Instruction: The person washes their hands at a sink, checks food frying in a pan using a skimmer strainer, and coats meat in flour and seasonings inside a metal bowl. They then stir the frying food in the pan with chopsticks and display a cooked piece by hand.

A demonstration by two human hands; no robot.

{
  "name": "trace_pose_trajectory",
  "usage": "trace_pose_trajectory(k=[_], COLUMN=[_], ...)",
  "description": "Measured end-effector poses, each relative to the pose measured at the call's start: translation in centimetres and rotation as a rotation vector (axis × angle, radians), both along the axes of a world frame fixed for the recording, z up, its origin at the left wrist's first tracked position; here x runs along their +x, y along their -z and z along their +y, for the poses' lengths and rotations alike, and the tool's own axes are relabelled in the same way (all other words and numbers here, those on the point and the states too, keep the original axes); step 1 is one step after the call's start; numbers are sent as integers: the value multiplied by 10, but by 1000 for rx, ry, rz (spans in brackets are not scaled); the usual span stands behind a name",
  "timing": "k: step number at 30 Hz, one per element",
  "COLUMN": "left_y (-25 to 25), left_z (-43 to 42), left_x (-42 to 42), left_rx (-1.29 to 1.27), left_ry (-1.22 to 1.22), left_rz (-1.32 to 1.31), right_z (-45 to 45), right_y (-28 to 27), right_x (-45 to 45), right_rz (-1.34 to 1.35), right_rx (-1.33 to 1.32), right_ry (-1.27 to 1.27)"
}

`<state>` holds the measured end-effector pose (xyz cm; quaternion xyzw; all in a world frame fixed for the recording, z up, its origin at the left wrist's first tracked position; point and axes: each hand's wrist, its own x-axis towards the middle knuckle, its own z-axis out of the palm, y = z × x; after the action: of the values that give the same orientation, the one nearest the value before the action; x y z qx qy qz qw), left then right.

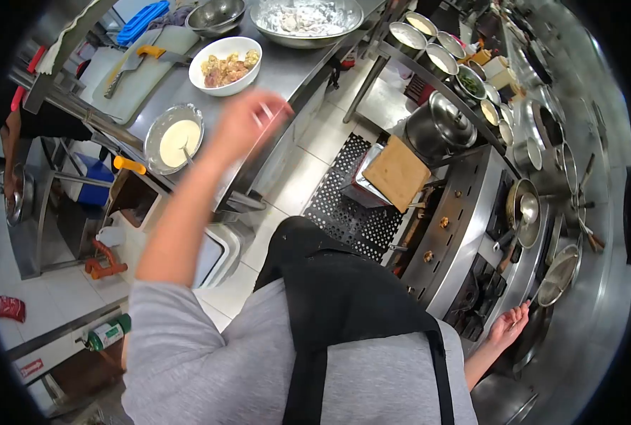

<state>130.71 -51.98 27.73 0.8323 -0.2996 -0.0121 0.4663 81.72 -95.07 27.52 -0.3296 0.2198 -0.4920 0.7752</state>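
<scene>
My left hand point(253, 126) is over the edge of the steel counter, smeared by motion, so its fingers are unclear. Closest to it are a white bowl point(205, 83) of battered pieces that look like meat, and a metal bowl point(154, 146) of pale batter with a spoon point(186, 151) in it. Across the aisle, my right hand point(508, 326) is beside the stove, palm up with its fingers loosely curled and apart; I see nothing in it. A mesh strainer point(558, 278) is just beyond its fingertips.
A cutting board point(127, 99) with knives and a bowl of white flour point(307, 18) are on the counter. A lidded pot point(439, 126), a box with a brown board point(398, 172) and a perforated mat point(351, 219) are ahead. Another person's arm point(10, 145) shows far left.
</scene>
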Motion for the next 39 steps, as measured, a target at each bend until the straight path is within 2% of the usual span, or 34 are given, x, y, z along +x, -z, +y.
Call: trace_pose_trajectory(k=[2, 4, 5, 7, 8, 10, 12, 14, 16, 19, 21, 23, 25, 28, 30, 34, 36, 37, 39], left_y=[0, 4, 7, 17, 22, 35, 38, 36, 26, 28, 40, 40, 36, 29, 24, -6, -20, -25, -35], left_z=[26, 56, 66, 75, 76, 80, 82, 86, 83, 89, 96, 97, 96, 99, 102, 93, 91, 95, 105], left_x=[90, 159, 182, 218, 230, 249, 263, 276, 274, 280, 288, 292, 294, 293, 292, 281, 275, 275, 275], left_rx=[140, 519, 524, 861, 859, 923, 963, 1061, 1072, 989, 903, 936, 968, 999, 915, 881, 692, 692, 711], left_ry=[-280, -375, -375, -318, -313, -262, -218, -73, -59, -99, -64, -28, 9, 39, 64, 33, 23, 22, 116], left_rz=[-139, -328, -324, -422, -412, -335, -299, -270, -240, -263, -317, -288, -261, -214, -363, -345, -413, -413, -189], right_z=[-24, -41, -51, -70, -79, -90, -97, -122, -139, -147, -166, -174, -173, -170, -166, -168, -168, -168, -168], right_y=[-2, -4, -2, -1, 1, 1, -6, -4, -3, -6, 0, -1, -6, -6, -7, -9, -10, -10, -10], right_x=[6, 9, 9, 0, -3, -6, -3, -14, -17, 2, -12, -10, 4, 21, 33, 37, 36, 35, 33], right_rz=[30, 51, 20, -29, -18, 60, 88, 196, 148, 255, 198, 138, 355, 342, 333, 343, 361, 378, 376], right_rx=[2, -21, -20, -29, -32, -45, -32, -16, 2, 17, 32, 47, -38, -74, -58, -65, -59, -53, -42], right_ry=[33, 40, 27, -71, -70, 149, 133, 345, 343, 521, 466, 413, 347, 350, 373, 345, 347, 350, 331])
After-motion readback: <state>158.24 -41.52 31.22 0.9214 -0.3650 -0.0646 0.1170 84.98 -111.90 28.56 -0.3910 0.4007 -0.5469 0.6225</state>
